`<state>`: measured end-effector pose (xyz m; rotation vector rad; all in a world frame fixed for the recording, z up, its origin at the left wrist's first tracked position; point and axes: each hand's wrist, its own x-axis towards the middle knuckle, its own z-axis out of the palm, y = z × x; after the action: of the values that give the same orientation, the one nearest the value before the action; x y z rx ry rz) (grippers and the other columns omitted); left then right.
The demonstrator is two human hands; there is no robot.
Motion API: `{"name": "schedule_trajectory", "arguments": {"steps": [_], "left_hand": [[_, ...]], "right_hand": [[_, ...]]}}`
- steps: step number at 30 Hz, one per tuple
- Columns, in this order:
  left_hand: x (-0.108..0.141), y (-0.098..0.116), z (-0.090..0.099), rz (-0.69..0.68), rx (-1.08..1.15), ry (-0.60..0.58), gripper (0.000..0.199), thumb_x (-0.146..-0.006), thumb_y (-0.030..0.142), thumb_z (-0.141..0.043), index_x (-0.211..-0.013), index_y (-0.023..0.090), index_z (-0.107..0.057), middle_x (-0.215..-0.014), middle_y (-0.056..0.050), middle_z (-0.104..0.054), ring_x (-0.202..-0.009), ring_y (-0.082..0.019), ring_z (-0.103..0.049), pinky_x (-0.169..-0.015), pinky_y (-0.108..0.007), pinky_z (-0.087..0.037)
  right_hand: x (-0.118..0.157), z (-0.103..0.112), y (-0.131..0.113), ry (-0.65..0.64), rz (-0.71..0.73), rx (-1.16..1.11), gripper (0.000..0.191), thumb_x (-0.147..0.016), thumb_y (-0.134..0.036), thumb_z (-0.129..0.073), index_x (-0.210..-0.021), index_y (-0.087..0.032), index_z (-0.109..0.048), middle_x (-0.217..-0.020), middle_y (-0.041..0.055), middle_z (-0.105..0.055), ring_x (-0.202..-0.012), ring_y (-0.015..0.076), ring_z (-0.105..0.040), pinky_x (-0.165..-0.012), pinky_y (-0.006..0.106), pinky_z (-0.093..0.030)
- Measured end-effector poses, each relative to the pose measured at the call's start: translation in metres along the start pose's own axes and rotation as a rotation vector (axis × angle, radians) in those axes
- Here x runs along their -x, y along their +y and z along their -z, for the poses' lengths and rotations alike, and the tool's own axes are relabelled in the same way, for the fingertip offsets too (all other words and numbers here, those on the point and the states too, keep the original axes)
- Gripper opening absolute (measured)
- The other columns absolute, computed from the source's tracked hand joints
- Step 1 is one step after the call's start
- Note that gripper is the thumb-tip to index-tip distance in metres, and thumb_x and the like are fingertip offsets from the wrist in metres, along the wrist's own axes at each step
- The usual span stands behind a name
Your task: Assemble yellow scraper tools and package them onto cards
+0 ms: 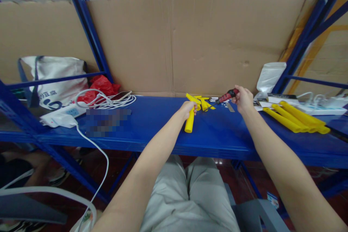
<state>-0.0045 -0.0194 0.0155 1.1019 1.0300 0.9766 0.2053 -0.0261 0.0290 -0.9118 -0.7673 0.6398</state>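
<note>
My left hand [189, 109] is closed around a yellow plastic piece [189, 123] with a thick round tube end pointing toward me. In my right hand [243, 98] is a red and black screwdriver [226, 96], gripped at the handle's rear end. Its dark shaft slants down and left toward the yellow parts; whether the tip touches them I cannot tell. Just beyond my left hand lie several smaller yellow parts [204, 104]. Small metal bits [223, 104] and a flat grey strip [231, 107] rest beneath the screwdriver.
Several yellow tubes [295, 117] lie at the right of the blue bench [152, 123], near white power strips [322, 108]. On the left are a power strip [65, 112], coiled white cable [123, 100], a red bag [102, 86] and a cloth bag [58, 76]. Cardboard [206, 43] walls the back.
</note>
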Motion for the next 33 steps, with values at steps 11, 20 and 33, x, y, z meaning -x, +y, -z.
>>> {"name": "schedule_trajectory", "arguments": {"steps": [11,20,33], "left_hand": [[-0.004,-0.002,0.001,0.003,-0.008,-0.006,0.015,-0.078,0.002,-0.042,-0.078,0.015,-0.050,-0.042,0.008,-0.038,-0.033,-0.005,-0.034,-0.040,-0.020,-0.027],[-0.002,-0.002,0.001,-0.001,-0.014,0.020,0.019,-0.079,0.002,-0.041,-0.066,0.016,-0.045,-0.042,0.007,-0.038,-0.031,-0.005,-0.033,-0.039,-0.020,-0.028],[-0.002,-0.002,0.000,-0.011,0.007,0.013,0.022,-0.080,0.003,-0.041,-0.063,0.016,-0.042,-0.041,0.007,-0.039,-0.030,-0.004,-0.033,-0.037,-0.019,-0.028]], "right_hand": [[0.013,-0.003,-0.002,-0.199,-0.255,0.246,0.025,-0.074,-0.026,-0.069,-0.062,-0.019,-0.047,-0.037,-0.0056,-0.045,-0.031,0.0081,-0.042,-0.030,0.018,-0.034],[0.020,-0.001,0.004,-0.629,-0.427,0.705,0.024,-0.071,-0.032,-0.074,-0.075,-0.015,-0.057,-0.061,0.0032,-0.064,-0.050,0.0082,-0.057,-0.042,0.016,-0.042],[0.024,-0.002,0.010,-0.823,-0.369,1.138,0.030,-0.078,-0.045,-0.065,-0.079,-0.016,-0.056,-0.065,0.0036,-0.064,-0.049,0.0074,-0.054,-0.046,0.018,-0.043]]}}
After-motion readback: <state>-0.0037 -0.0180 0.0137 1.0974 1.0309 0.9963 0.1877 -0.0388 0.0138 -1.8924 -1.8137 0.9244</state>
